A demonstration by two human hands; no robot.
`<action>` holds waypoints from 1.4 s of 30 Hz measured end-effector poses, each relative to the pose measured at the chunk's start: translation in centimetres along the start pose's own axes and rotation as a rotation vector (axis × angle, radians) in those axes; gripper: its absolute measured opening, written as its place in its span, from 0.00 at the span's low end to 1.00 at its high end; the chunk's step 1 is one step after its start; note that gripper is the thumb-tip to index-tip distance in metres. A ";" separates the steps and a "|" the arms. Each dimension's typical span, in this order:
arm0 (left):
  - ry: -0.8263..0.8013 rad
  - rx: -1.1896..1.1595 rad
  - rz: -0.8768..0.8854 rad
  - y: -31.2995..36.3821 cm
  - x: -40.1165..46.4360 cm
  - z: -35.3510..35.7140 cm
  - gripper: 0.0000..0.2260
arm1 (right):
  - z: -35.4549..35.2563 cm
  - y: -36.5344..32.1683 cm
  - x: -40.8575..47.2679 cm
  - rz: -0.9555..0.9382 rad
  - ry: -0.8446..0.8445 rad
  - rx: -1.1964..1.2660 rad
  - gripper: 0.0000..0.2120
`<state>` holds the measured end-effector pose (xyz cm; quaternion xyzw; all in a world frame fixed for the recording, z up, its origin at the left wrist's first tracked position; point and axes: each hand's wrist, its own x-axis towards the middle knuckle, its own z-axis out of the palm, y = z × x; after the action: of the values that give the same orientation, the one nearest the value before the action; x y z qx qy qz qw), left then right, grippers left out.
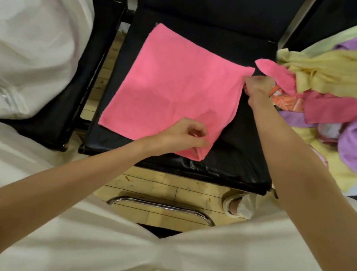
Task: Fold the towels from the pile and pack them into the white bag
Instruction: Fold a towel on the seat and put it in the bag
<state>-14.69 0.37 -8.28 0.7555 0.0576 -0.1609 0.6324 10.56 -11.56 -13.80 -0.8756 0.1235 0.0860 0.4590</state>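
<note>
A pink towel (167, 87) lies spread flat on the black chair seat (231, 158) in the middle. My left hand (182, 137) pinches its near corner at the front of the seat. My right hand (256, 88) pinches the towel's right corner, close to the pile. The pile of towels (333, 99), yellow, purple, pink and orange-patterned, is heaped on the seat to the right. The white bag (15, 58) with a zipper sits on the black seat to the left.
A black backrest (225, 7) rises behind the middle seat. Wooden floor (157, 189) and a chrome chair leg (159, 206) show below the seat. My pale clothing fills the lower part of the view, with a sandalled foot (236, 204) beneath the seat's front edge.
</note>
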 end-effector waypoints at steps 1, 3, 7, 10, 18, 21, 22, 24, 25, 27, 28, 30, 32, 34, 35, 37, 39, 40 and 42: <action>-0.010 -0.008 -0.009 0.2 -0.1 -0.1 0.07 | 0.2 -0.2 0.1 0.018 0.044 0.069 0.14; -0.020 -0.040 -0.026 0.6 -0.3 -0.7 0.07 | 0.6 -1.4 -0.5 0.010 0.062 0.201 0.15; 0.010 -0.098 -0.063 0.3 -1.9 -3.6 0.06 | 3.3 -4.3 -1.7 -0.038 0.029 0.322 0.10; 0.060 -0.070 -0.091 -0.7 -3.7 -6.2 0.08 | 6.7 -6.8 -3.0 -0.103 0.029 0.352 0.10; 0.247 -0.066 -0.189 -4.0 -8.6 -12.9 0.07 | 16.7 -12.5 -7.7 -0.268 0.021 0.358 0.17; 0.283 0.002 -0.264 -4.7 -9.6 -14.2 0.07 | 19.6 -13.1 -8.5 -0.302 0.004 0.297 0.17; 0.294 0.039 -0.287 -5.1 -9.7 -14.5 0.07 | 20.4 -13.1 -8.7 -0.309 0.003 0.272 0.18; 0.339 0.133 -0.316 -5.8 -9.8 -14.9 0.08 | 21.5 -13.0 -8.9 -0.316 -0.017 0.213 0.17; 0.372 0.202 -0.322 -6.3 -9.8 -14.9 0.07 | 21.9 -12.9 -9.0 -0.313 -0.039 0.170 0.15; 0.458 0.416 -0.326 -7.0 -9.8 -14.9 0.07 | 22.1 -12.5 -9.3 -0.293 -0.079 0.084 0.08; 0.505 0.524 -0.323 -7.3 -9.9 -14.9 0.07 | 22.2 -12.2 -9.3 -0.298 -0.092 0.062 0.07; 0.577 0.629 -0.296 -7.7 -10.1 -14.8 0.06 | 21.7 -11.5 -9.9 -0.323 -0.112 0.049 0.05; 0.594 0.679 -0.288 -7.9 -10.1 -14.8 0.07 | 20.4 -10.4 -11.4 -0.386 -0.135 -0.001 0.06; 0.601 0.761 -0.273 -8.0 -10.0 -14.7 0.09 | 18.6 -8.6 -13.3 -0.468 -0.194 -0.042 0.06; 0.605 0.804 -0.232 -8.0 -10.0 -14.6 0.09 | 17.5 -7.5 -14.4 -0.506 -0.235 -0.043 0.06; 0.567 0.881 -0.096 -8.0 -9.9 -14.5 0.11 | 15.0 -5.3 -16.4 -0.567 -0.334 -0.074 0.04; 0.449 0.940 0.047 -7.7 -9.9 -14.3 0.13 | 12.2 -3.2 -18.0 -0.647 -0.442 -0.156 0.03; 0.392 0.949 0.098 -7.6 -9.9 -14.1 0.12 | 10.7 -2.3 -18.8 -0.708 -0.502 -0.214 0.02; 0.307 0.931 0.155 -7.3 -9.8 -13.5 0.10 | 7.9 -0.5 -20.2 -0.810 -0.599 -0.321 0.04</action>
<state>-23.74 16.10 -10.06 0.9748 0.0156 -0.0088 0.2223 -8.92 -2.02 -12.55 -0.8496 -0.3760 0.1658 0.3306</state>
